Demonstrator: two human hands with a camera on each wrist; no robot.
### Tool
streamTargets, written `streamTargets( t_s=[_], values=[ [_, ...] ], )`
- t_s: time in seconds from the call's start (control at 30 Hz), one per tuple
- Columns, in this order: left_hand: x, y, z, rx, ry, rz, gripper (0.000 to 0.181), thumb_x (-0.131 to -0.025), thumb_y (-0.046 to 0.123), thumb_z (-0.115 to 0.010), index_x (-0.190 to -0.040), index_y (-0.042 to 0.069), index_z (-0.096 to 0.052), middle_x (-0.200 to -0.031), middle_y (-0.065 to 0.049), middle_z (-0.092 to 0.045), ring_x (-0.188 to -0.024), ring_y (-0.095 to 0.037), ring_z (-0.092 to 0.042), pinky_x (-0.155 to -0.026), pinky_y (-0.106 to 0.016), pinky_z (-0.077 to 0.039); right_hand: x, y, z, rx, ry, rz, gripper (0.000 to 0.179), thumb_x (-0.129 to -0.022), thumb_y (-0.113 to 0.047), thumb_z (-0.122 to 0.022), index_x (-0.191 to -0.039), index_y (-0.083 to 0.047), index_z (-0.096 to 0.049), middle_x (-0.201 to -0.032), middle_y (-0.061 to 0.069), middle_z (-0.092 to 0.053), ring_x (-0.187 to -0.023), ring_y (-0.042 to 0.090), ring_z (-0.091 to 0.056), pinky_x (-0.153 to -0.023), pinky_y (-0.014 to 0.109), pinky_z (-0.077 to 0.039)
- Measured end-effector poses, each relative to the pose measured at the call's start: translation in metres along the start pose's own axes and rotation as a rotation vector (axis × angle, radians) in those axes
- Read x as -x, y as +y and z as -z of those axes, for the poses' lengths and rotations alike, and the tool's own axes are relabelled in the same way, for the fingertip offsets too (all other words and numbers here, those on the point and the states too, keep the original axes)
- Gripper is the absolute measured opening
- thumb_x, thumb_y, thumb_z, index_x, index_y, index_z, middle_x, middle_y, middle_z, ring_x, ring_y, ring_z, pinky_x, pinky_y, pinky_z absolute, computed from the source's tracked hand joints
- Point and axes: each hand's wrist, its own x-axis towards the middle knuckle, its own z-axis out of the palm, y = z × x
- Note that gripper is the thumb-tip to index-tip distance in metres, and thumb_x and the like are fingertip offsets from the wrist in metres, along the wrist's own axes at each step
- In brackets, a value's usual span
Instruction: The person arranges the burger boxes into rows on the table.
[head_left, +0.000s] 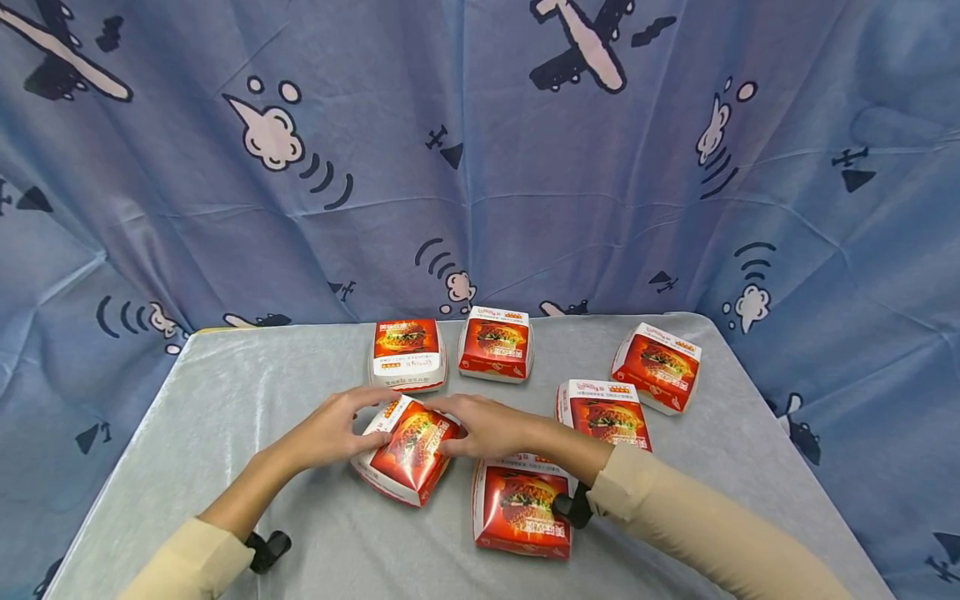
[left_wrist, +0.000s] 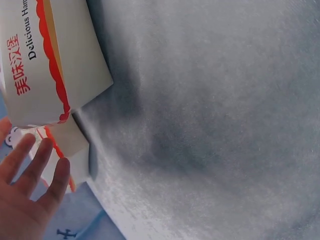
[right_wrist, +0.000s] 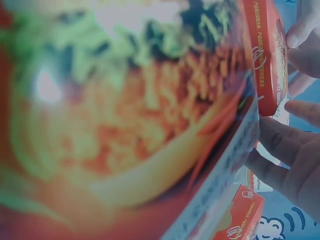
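A red-and-white burger box (head_left: pixel 411 446) sits turned at an angle between my two hands, left of the table's middle. My left hand (head_left: pixel 330 429) holds its left side, thumb on the lid and fingers spread along the far corner. On the other side my right hand (head_left: pixel 487 421) grips the box, its thumb at the lid's edge. In the left wrist view, the spread left fingers (left_wrist: pixel 35 175) appear beyond the burger box's white side (left_wrist: pixel 30 60). The right wrist view shows both hands around the red box (right_wrist: pixel 267 55), behind a blurred close box.
Under the right forearm lie a front burger box (head_left: pixel 522 507) and another box (head_left: pixel 607 412). Along the back stand a left box (head_left: pixel 407 354) and a middle box (head_left: pixel 496 343), with a further box (head_left: pixel 657 367) at right. A blue curtain (head_left: pixel 480 167) hangs behind the grey-covered table (head_left: pixel 300 358).
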Motion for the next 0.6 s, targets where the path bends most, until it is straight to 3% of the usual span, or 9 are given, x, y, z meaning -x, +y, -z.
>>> streamTargets(
  t_s=[0.23,0.43,0.6],
  values=[
    [0.0,0.0022,0.0002,0.001,-0.042,0.021,0.057,-0.087,0.025,-0.076,-0.14,0.013,-0.059,-0.143,-0.005,-0.056,-0.136,-0.029,-0.047,-0.107,-0.057,-0.038,0.0012,-0.0011,0.0002,-0.005,0.014,-0.009,0.063,-0.094,-0.019,-0.068,-0.15,-0.007,-0.042,-0.147,0.011,-0.049,-0.133,0.023,-0.047,-0.11,0.043,-0.037],
    [0.0006,0.0028,0.0008,-0.007,-0.006,0.024,0.054,-0.085,0.025,-0.077,-0.135,0.012,-0.062,-0.137,-0.007,-0.06,-0.128,-0.031,-0.053,-0.103,-0.058,-0.041,0.0027,-0.0043,-0.0005,0.016,0.061,-0.039,0.061,-0.094,-0.021,-0.069,-0.148,-0.007,-0.045,-0.141,0.012,-0.053,-0.123,0.02,-0.051,-0.105,0.042,-0.042],
    [-0.0002,0.0044,0.0009,-0.045,0.007,0.072,0.06,-0.082,0.039,-0.081,-0.133,0.015,-0.063,-0.136,-0.007,-0.058,-0.122,-0.028,-0.056,-0.099,-0.055,-0.046,0.0042,-0.0073,-0.002,0.05,0.084,-0.113,0.065,-0.093,-0.027,-0.07,-0.149,-0.009,-0.043,-0.143,0.015,-0.051,-0.128,0.026,-0.051,-0.104,0.046,-0.043]
  ],
)
